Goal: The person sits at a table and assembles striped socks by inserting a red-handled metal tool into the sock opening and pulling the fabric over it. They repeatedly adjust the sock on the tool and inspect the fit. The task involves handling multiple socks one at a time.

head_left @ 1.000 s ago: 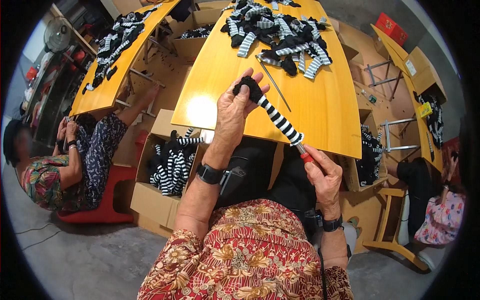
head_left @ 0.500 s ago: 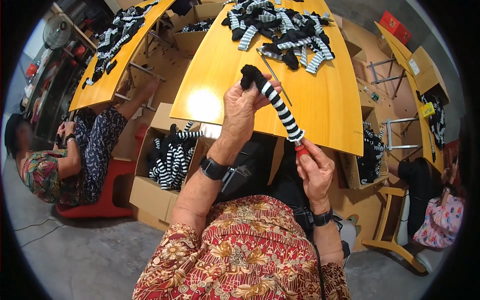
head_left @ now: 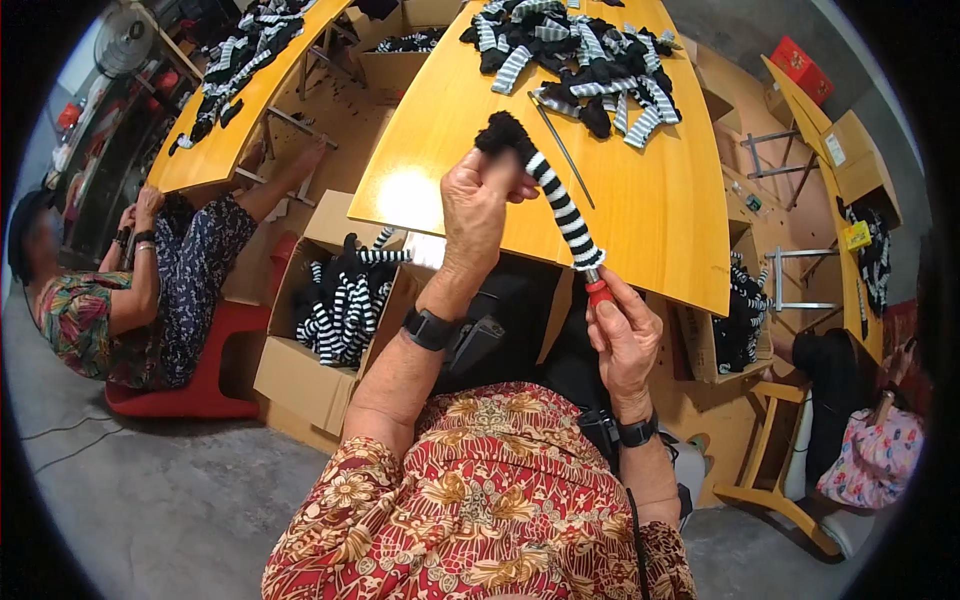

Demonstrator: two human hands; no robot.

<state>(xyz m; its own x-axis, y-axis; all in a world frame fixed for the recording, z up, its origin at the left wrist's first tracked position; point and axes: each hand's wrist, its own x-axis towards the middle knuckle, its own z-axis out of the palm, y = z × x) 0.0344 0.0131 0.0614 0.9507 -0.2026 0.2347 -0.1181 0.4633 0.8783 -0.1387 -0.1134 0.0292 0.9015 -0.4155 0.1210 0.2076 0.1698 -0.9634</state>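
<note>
My left hand point(head_left: 478, 200) is closed on the black end of a black-and-white striped knitted tube point(head_left: 571, 222), pinching the fuzzy fabric between thumb and fingers. The tube slants down to the right, over the near part of the table. In my right hand point(head_left: 625, 335) is a red-handled tool point(head_left: 598, 291), its short visible length of metal shaft entering the tube's white lower rim. The rest of the shaft and its tip are hidden in the knit. On the table beyond lies a thin dark rod point(head_left: 562, 150), apart from both hands.
A pile of striped knitted pieces point(head_left: 590, 75) covers the far part of the yellow table point(head_left: 410, 160). Cardboard boxes point(head_left: 300, 385) of similar pieces stand below left and right. A co-worker point(head_left: 85, 305) sits at left by another table; a second person point(head_left: 850, 400) is at right.
Between my left fingers the black end has shifted and looks more bunched up, with the thumb blurred. My right hand keeps its hold. The co-worker's hand at left has risen to the table edge.
</note>
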